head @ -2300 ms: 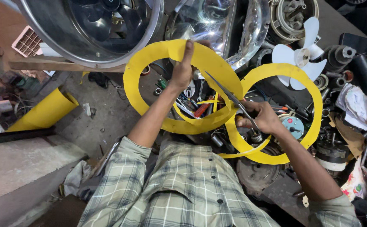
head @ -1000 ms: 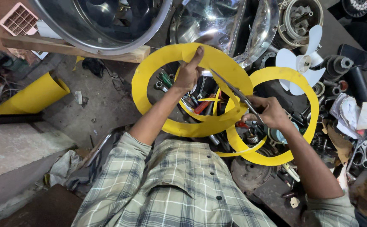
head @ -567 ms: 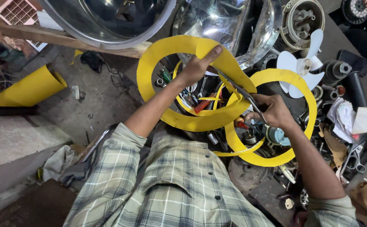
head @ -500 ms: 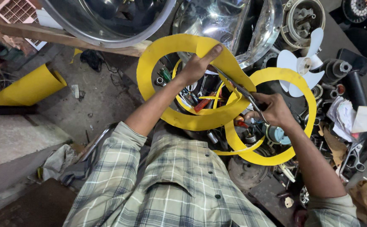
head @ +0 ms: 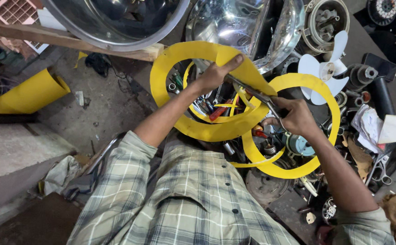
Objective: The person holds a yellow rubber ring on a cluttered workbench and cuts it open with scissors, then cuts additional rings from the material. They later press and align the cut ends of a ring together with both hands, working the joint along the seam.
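Fingers (head: 227, 63) of left hand (head: 214, 75) pinch yellow ring (head: 207, 131); right hand (head: 298, 117) grips snips (head: 252, 93), mid-cut. Next: feed ring steadily along the curve.

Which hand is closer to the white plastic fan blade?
The right hand. It grips the metal scissors just below and left of the white plastic fan blade. The left hand holds the yellow sheet ring, farther left.
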`<state>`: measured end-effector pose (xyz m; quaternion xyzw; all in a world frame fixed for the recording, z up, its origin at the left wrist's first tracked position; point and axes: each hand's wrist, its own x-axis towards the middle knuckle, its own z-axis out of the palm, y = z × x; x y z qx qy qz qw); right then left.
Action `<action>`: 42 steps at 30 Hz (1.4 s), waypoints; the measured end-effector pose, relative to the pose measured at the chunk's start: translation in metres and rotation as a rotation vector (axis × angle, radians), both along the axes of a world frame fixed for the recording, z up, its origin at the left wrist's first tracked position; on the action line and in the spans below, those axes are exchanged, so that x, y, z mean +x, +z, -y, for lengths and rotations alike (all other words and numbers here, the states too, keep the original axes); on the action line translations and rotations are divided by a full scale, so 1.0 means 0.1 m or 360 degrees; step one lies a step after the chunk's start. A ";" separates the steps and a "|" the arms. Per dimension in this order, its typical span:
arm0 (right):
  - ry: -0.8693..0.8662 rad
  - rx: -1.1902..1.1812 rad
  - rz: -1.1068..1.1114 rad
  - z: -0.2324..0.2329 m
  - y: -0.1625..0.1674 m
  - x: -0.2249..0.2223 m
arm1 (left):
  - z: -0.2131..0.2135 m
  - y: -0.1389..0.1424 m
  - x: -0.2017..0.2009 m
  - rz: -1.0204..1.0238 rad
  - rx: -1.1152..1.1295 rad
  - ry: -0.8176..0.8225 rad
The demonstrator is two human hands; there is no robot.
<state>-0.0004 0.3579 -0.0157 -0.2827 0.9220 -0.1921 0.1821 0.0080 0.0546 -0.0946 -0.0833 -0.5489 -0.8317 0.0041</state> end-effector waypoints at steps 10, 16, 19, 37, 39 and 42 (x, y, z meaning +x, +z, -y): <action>-0.0134 0.0075 0.0190 -0.02 0.02 0.02 | 0.05 -0.01 0.06 0.0166 0.0434 -0.0399; -0.0048 -0.0184 0.0231 -0.07 -0.01 0.06 | 0.01 -0.03 0.07 -0.0108 0.0688 -0.0312; -0.0073 -0.0284 0.0279 -0.09 -0.02 0.08 | 0.01 -0.02 0.03 -0.0101 0.0849 -0.0187; -0.1113 -0.1177 0.0123 -1.18 -0.04 0.31 | 0.40 -0.03 0.31 -0.0446 0.0823 -0.0093; -0.1471 -0.0867 -0.0138 -1.35 0.00 0.38 | 0.42 0.00 0.38 -0.0276 0.0839 -0.0065; -0.1646 -0.0274 -0.0631 -1.71 -0.01 0.53 | 0.44 0.00 0.55 -0.0016 0.0742 0.0222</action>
